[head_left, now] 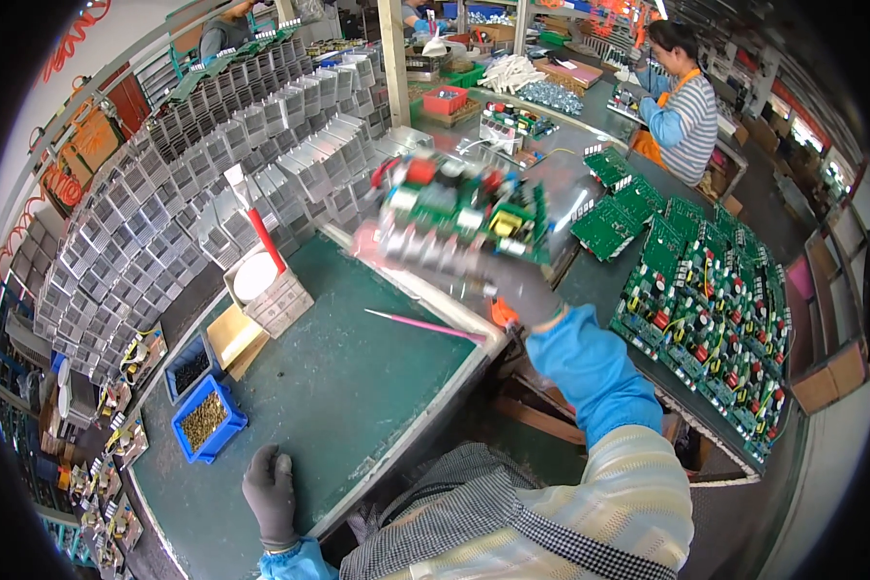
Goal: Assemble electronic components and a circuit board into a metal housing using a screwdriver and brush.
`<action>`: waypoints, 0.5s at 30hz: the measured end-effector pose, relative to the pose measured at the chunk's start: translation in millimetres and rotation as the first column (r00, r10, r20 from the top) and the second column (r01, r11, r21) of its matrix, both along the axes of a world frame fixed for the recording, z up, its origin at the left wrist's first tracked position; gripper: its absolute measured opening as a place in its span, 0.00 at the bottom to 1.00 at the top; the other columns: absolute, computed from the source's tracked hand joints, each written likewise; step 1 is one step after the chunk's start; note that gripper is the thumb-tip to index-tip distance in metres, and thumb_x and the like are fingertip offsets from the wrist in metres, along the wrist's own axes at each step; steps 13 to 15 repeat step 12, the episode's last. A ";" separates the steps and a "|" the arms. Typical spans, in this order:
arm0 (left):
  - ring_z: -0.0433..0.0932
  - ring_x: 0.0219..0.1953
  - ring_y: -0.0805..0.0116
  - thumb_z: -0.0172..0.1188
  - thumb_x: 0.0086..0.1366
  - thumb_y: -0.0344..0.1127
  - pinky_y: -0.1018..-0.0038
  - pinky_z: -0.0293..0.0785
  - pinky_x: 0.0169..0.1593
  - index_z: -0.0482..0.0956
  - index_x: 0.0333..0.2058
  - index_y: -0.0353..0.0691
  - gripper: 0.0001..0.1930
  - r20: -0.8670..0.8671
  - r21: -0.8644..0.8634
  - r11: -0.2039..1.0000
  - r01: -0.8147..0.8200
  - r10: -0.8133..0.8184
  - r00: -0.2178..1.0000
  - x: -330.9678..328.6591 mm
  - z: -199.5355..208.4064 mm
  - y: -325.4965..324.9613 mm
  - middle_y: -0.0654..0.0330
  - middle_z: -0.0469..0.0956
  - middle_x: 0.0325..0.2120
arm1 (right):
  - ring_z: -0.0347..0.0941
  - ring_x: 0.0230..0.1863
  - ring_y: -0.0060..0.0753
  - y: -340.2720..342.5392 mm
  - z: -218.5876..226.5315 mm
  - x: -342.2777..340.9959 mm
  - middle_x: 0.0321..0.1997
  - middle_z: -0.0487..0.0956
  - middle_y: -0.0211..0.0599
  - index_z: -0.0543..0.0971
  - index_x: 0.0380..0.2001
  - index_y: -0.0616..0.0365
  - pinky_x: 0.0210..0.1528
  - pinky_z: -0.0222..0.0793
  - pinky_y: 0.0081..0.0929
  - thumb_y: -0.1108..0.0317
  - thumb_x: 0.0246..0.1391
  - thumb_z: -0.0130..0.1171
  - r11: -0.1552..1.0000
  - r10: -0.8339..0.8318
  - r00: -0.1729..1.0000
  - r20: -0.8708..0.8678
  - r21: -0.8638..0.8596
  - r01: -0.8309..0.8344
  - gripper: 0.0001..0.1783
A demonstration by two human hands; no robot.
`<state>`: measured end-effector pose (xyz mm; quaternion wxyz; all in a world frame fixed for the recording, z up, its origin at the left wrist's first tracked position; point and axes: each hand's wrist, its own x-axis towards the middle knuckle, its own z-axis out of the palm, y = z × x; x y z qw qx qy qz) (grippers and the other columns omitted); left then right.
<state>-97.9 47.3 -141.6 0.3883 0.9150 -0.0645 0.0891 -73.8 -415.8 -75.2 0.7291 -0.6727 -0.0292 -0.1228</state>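
My right hand (524,290), in a grey glove, reaches forward and grips a green circuit board (469,215) by its near right edge. Red, yellow and white components crowd the board, and silvery metal runs along its near side; motion blurs it. It is held up beyond the far right corner of the green work mat (348,377). Loosely curled, my left hand (273,495) rests at the mat's near edge, with nothing seen in it. A pink, thin-tipped tool (425,325) lies on the mat below the board.
Left on the mat stand a blue tray of brass-coloured screws (203,421), a dark parts tray (191,369) and a box with a red-handled brush (263,242). Metal heat sinks (155,227) are stacked behind. Populated boards (706,319) cover the right table; a co-worker (684,106) stands beyond.
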 end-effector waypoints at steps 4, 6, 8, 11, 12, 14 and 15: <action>0.81 0.29 0.57 0.64 0.60 0.30 0.66 0.77 0.37 0.82 0.42 0.33 0.12 0.043 0.015 1.000 -0.010 0.010 0.999 3.1 -0.1 -1.1 0.49 0.81 0.27 | 0.78 0.49 0.25 -101.9 -32.8 94.3 0.47 0.84 0.30 0.85 0.45 0.61 0.52 0.73 0.29 0.63 0.60 0.65 0.848 -0.481 0.863 0.154 -0.167 0.503 0.15; 0.82 0.28 0.57 0.64 0.60 0.31 0.66 0.77 0.37 0.82 0.41 0.33 0.12 0.026 -0.006 1.000 -0.014 0.015 1.000 5.0 3.7 -8.8 0.49 0.81 0.27 | 0.79 0.45 0.27 -152.9 -59.5 140.2 0.45 0.85 0.30 0.85 0.43 0.60 0.49 0.74 0.32 0.63 0.53 0.72 0.768 -0.596 0.733 0.328 -0.033 0.640 0.17; 0.82 0.28 0.57 0.65 0.59 0.31 0.66 0.77 0.36 0.83 0.41 0.33 0.12 0.013 -0.017 0.999 -0.046 0.046 0.999 7.3 1.4 -3.2 0.49 0.81 0.27 | 0.80 0.45 0.29 -176.2 -68.6 164.6 0.45 0.85 0.30 0.84 0.45 0.60 0.51 0.74 0.32 0.64 0.46 0.77 0.582 -0.723 0.614 0.315 -0.200 0.788 0.23; 0.83 0.29 0.59 0.66 0.56 0.32 0.69 0.78 0.37 0.84 0.39 0.35 0.12 0.007 0.055 0.995 -0.087 0.086 0.996 11.4 -16.5 8.0 0.51 0.82 0.26 | 0.75 0.58 0.31 -204.2 -78.3 198.1 0.58 0.79 0.37 0.74 0.59 0.60 0.63 0.70 0.36 0.64 0.51 0.73 0.849 -0.425 0.887 0.178 0.417 0.323 0.33; 0.83 0.29 0.59 0.66 0.56 0.32 0.69 0.78 0.37 0.84 0.39 0.35 0.12 0.013 0.034 0.996 -0.083 0.083 0.996 22.0 -20.0 3.2 0.51 0.82 0.26 | 0.70 0.65 0.33 -231.0 -87.0 209.6 0.66 0.73 0.42 0.67 0.66 0.61 0.69 0.67 0.39 0.63 0.54 0.71 0.636 -0.166 0.928 0.333 0.755 -0.157 0.40; 0.83 0.29 0.59 0.66 0.56 0.32 0.69 0.78 0.37 0.84 0.39 0.35 0.12 0.013 0.034 0.996 -0.083 0.083 0.996 22.0 -20.0 3.2 0.51 0.82 0.26 | 0.70 0.65 0.33 -231.0 -87.0 209.6 0.66 0.73 0.42 0.67 0.66 0.61 0.69 0.67 0.39 0.63 0.54 0.71 0.636 -0.166 0.928 0.333 0.755 -0.157 0.40; 0.83 0.29 0.59 0.66 0.56 0.32 0.69 0.78 0.37 0.84 0.39 0.35 0.12 0.013 0.034 0.996 -0.083 0.083 0.996 22.0 -20.0 3.2 0.51 0.82 0.26 | 0.70 0.65 0.33 -231.0 -87.0 209.6 0.66 0.73 0.42 0.67 0.66 0.61 0.69 0.67 0.39 0.63 0.54 0.71 0.636 -0.166 0.928 0.333 0.755 -0.157 0.40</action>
